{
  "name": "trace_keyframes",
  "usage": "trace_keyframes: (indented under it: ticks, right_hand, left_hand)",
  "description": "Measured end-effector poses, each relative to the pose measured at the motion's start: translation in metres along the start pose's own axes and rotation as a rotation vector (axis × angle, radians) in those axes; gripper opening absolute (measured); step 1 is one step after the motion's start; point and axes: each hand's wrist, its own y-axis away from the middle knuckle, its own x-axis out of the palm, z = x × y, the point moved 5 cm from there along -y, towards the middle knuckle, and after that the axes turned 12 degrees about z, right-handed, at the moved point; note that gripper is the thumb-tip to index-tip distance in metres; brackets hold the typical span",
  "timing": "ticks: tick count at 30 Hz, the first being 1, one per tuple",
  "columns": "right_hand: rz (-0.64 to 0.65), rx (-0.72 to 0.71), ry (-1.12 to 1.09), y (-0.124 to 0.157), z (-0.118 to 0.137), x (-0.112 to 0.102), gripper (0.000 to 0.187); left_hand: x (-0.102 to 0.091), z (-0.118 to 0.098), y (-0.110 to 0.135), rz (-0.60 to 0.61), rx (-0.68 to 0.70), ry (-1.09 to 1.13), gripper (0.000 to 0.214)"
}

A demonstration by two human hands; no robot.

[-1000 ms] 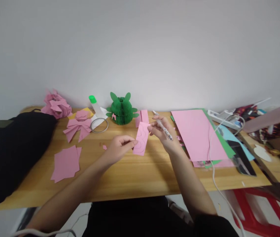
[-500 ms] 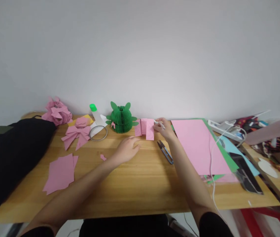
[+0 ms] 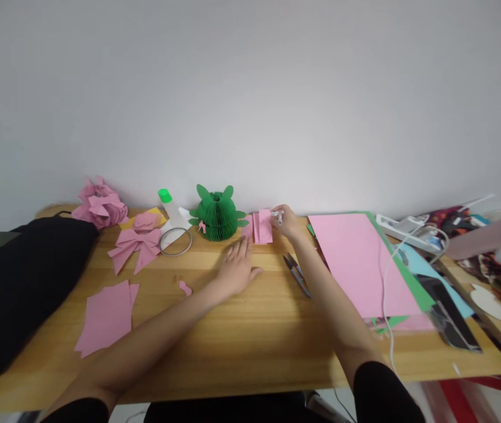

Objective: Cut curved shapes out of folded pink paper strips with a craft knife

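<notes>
My left hand (image 3: 236,269) lies flat on the tabletop, fingers spread. Its fingertips reach a small pink paper piece (image 3: 247,225) beside the green honeycomb paper ball (image 3: 217,217), which has leaf-like green flaps. Just right of that piece is a folded pink paper strip (image 3: 263,228). At the strip's right edge, my right hand (image 3: 287,223) is closed around a slim white object (image 3: 279,217); its kind is unclear. Below the right hand lie thread snips (image 3: 296,274), partly hidden by my right forearm.
Left: a dark bag (image 3: 25,282), pink sheets (image 3: 107,317), a pink paper bow (image 3: 138,242), a tape ring (image 3: 175,241), and a green-capped glue bottle (image 3: 169,204). Right: a large pink sheet (image 3: 363,264) over green paper, a white cable (image 3: 385,294), a power strip (image 3: 404,232).
My left hand has moved slightly right and now lies flatter, fingers forward at the pink paper. The strip's right-hand part looks narrower and shorter. My right hand has shifted slightly left.
</notes>
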Motion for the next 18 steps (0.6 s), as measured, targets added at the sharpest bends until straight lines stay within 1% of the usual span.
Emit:
trace_keyframes:
  ticks: [4,8,12,18]
  right_hand:
    - [0.015,-0.023,0.04,-0.006,0.001,0.006,0.034]
    - [0.011,-0.042,0.089,-0.014,0.002,0.013,0.034]
    - [0.001,-0.041,0.133,-0.017,0.003,0.014,0.033]
    - [0.012,-0.025,0.17,-0.016,0.002,0.013,0.034]
  left_hand:
    - [0.0,0.003,0.001,-0.059,-0.027,0.003,0.076]
    - [-0.001,0.001,0.002,-0.127,-0.024,0.009,0.079]
    - [-0.002,-0.004,0.0,-0.185,-0.045,0.019,0.083]
    - [-0.003,-0.017,-0.005,-0.228,-0.085,0.036,0.088]
